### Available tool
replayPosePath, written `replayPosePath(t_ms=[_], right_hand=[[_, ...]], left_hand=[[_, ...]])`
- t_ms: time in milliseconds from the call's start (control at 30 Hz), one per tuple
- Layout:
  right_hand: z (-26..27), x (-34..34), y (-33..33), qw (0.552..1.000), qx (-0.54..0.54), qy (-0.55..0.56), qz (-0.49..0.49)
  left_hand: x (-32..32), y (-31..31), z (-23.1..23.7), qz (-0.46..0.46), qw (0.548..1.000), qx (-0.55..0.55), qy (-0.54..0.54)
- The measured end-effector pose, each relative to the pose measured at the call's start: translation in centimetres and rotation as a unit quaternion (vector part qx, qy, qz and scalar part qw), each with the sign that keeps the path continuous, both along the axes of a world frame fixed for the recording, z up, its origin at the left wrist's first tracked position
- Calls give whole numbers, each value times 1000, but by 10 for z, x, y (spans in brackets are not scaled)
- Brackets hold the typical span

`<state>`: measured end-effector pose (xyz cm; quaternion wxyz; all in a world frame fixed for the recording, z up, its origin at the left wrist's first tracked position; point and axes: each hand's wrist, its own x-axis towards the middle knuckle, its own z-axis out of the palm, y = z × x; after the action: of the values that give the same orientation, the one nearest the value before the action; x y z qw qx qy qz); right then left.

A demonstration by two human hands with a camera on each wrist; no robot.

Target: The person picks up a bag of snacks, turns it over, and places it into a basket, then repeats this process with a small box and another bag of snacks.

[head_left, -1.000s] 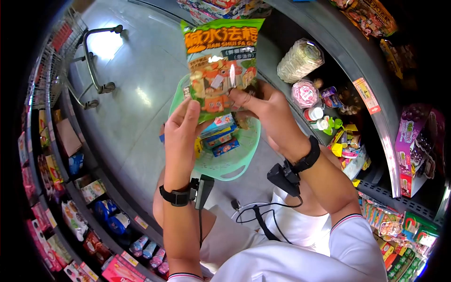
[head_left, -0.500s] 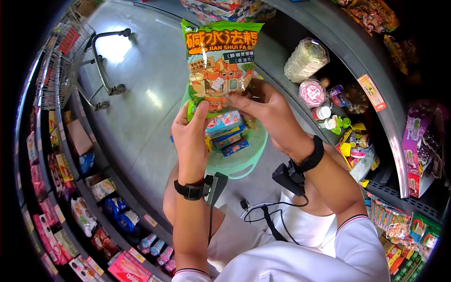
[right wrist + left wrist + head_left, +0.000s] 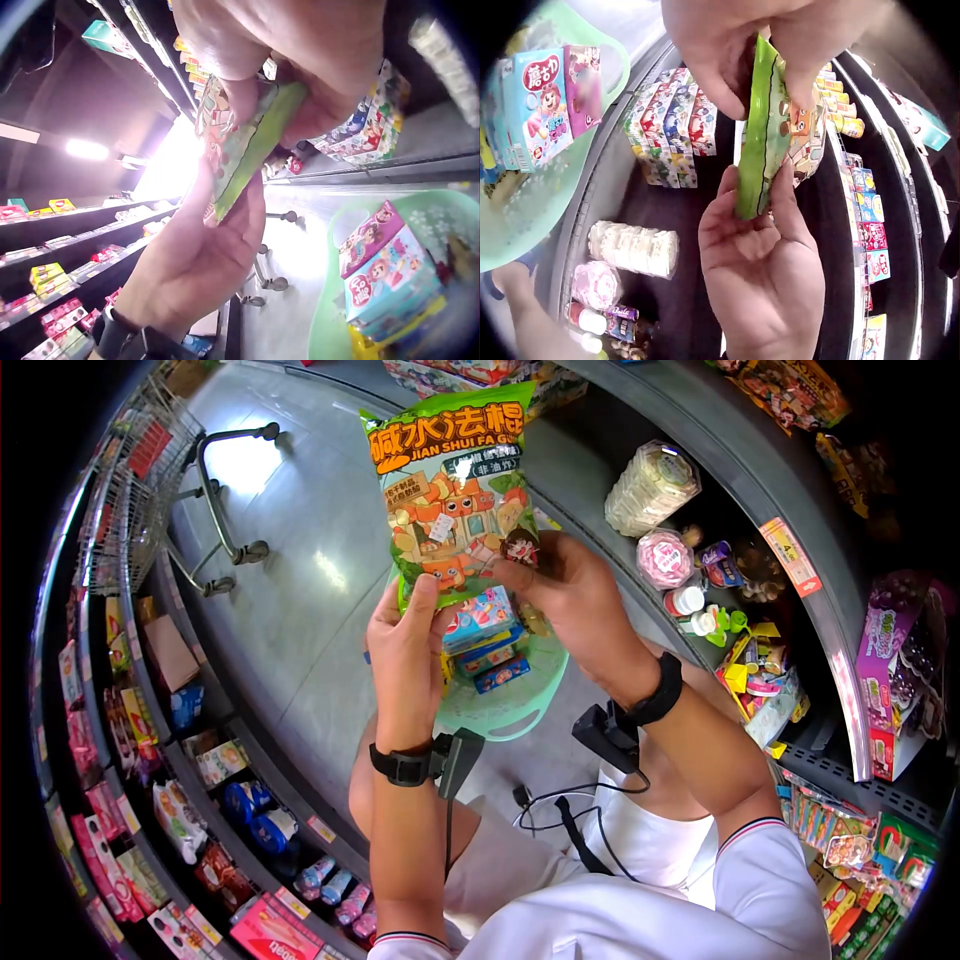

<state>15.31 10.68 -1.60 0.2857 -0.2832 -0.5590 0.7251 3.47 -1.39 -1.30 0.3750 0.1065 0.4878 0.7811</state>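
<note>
head: hands (image 3: 580,600) hold bag (image 3: 452,495) lengthwise, top away

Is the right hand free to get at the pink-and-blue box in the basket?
Probably not: the right hand holds the snack bag, though the box looks uncovered in the basket.

The bag (image 3: 455,500) between the left hand (image 3: 404,645) and the right hand (image 3: 585,605) is bright green at its ends and paler green within, with orange lettering outlined dark and orange-and-cream cartoons. Below the hands, the basket (image 3: 515,708) is mint green; the box (image 3: 549,112) inside is light blue with a red logo and a magenta end. Beyond the right hand, the tub (image 3: 664,558) is pink and white.
</note>
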Motion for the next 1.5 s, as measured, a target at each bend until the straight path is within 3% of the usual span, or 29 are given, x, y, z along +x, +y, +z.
replayPosePath(t_ms=[100, 300, 600, 700, 800, 900, 1000, 1100, 1200, 1500], right_hand=[[6, 0, -3, 999, -7, 36, -7], [9, 1, -4, 998, 58, -10, -13], [12, 3, -4, 997, 63, -44, -19], [9, 1, -5, 994, 102, -4, -39], [14, 2, -1, 999, 4, 27, -17], [17, 4, 8, 999, 11, 35, 31], [31, 11, 7, 998, 40, -22, 39], [20, 9, 7, 998, 26, 6, 60], [16, 10, 8, 994, 84, -35, 59], [22, 10, 7, 994, 95, -59, 0]], left_hand=[[1, -1, 0, -12, 1000, 2, 2], [2, -1, 5, 3, 1000, -8, -1], [6, 2, 4, 25, 1000, -7, -13], [6, 2, 5, 32, 999, -13, 0], [7, 3, 7, 26, 999, -15, 17], [12, 3, 12, 17, 999, -16, 34], [14, 4, 14, 20, 1000, -9, 21], [14, 2, 14, 29, 999, -17, 7], [12, 1, 5, 33, 999, -15, -3], [13, 3, 16, -3, 998, -36, 43]])
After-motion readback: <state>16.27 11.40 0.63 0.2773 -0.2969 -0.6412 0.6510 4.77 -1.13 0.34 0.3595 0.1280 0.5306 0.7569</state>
